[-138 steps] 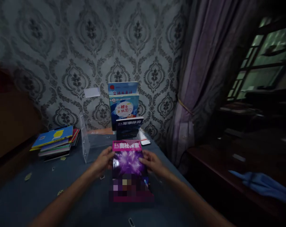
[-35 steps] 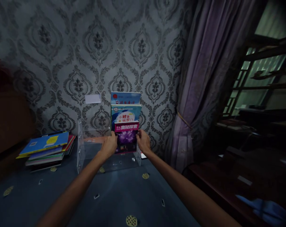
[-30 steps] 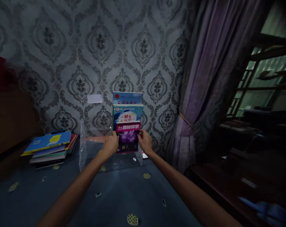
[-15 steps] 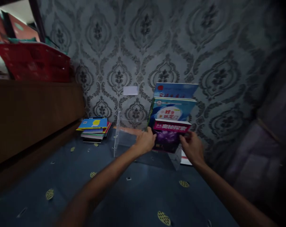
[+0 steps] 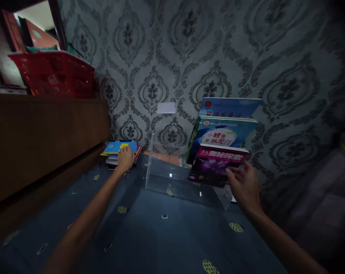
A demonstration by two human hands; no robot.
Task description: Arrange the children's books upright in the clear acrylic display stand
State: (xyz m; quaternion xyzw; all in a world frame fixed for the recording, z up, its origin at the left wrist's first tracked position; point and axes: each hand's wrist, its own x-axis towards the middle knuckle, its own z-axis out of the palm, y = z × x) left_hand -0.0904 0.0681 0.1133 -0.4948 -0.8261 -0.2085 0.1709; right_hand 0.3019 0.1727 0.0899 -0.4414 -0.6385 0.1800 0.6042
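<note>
My left hand (image 5: 125, 158) is at the front of a small stack of books, its fingers stretched over the blue book (image 5: 112, 147) with a yellow patch on top. Its thumb is hidden, and I see no lifted book. My right hand (image 5: 245, 186) pinches the right side of a dark purple book (image 5: 211, 169) with a pink title band, thumb on the cover. That book leans in the front of a clear acrylic rack (image 5: 169, 186). Behind it stand a blue book (image 5: 235, 131) with a white oval and a taller blue book (image 5: 229, 106).
A blue cloth (image 5: 149, 243) with yellow patterns covers the surface. On the left is a brown wooden cabinet (image 5: 47, 140) bearing a red basket (image 5: 55, 76). A patterned wall (image 5: 184, 57) with a small white card (image 5: 166, 107) rises behind the rack.
My left hand has left the purple book and moved left to the stack. My right hand stays at the purple book's right side. The whole view has shifted slightly.
</note>
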